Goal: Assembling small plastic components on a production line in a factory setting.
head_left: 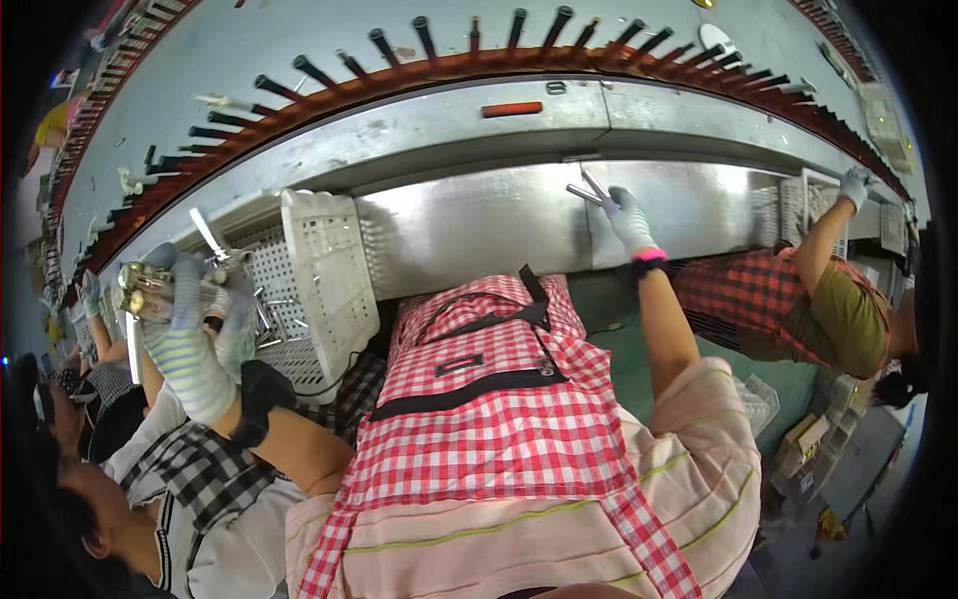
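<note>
My left hand (190, 339), in a striped knit glove, is raised at the left beside a white plastic basket. Its fingers are closed round a bundle of shiny metal fittings (148, 292), whose exact kind I cannot make out. Slim metal rods (267, 311) lie in the basket (329, 270). My right hand (629, 222), gloved and with a pink band at the wrist, is over the steel work surface (469, 225). Between its fingers it grips two short metal tubes (591, 190) that point up and to the left.
Black-handled tools (377, 42) stand in a row along the conveyor edge beyond the metal ledge. A red bar (512, 110) lies on that ledge. Co-workers sit at both sides; one at the right reaches a gloved hand (854, 186) towards the line, near another white basket (793, 205).
</note>
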A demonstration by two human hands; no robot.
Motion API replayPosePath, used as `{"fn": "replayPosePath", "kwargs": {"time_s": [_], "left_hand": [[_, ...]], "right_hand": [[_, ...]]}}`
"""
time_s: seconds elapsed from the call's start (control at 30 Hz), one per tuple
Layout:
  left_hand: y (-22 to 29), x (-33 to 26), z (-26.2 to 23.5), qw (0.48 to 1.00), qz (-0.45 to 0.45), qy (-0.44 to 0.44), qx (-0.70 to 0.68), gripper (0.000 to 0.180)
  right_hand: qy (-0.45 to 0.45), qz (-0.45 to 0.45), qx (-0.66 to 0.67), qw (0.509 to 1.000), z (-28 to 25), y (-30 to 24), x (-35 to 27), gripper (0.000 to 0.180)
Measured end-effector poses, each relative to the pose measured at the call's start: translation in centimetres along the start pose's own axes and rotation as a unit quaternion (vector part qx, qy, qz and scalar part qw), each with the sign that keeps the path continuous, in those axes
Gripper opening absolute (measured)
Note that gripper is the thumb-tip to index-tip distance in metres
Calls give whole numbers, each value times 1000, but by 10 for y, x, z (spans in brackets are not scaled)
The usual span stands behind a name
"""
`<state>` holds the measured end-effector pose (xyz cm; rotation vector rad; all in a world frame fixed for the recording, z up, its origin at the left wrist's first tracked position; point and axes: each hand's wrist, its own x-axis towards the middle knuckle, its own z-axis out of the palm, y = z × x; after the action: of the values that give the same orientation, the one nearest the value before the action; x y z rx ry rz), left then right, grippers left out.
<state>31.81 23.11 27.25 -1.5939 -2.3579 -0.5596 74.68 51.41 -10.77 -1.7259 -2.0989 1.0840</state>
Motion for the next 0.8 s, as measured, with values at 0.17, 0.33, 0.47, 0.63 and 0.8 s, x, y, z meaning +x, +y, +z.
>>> {"fn": "replayPosePath", "kwargs": {"time_s": [0.17, 0.33, 0.47, 0.63, 0.8], "left_hand": [[50, 3, 95, 926, -139, -128, -325, 32], [107, 16, 212, 633, -318, -284, -646, 29], [85, -40, 347, 543, -385, -298, -684, 22], [97, -64, 418, 315, -611, -209, -696, 24], [116, -53, 429, 254, -608, -281, -698, 36]], "right_hand": [[102, -72, -284, 951, 11, -16, 8, 33], [-44, -20, -368, 929, 51, -21, 25, 21], [-78, -75, -282, 953, 79, -54, 13, 26], [-37, -54, -75, 995, 106, -47, 25, 29], [-99, 195, 392, 893, 103, -10, 42, 37]]}}
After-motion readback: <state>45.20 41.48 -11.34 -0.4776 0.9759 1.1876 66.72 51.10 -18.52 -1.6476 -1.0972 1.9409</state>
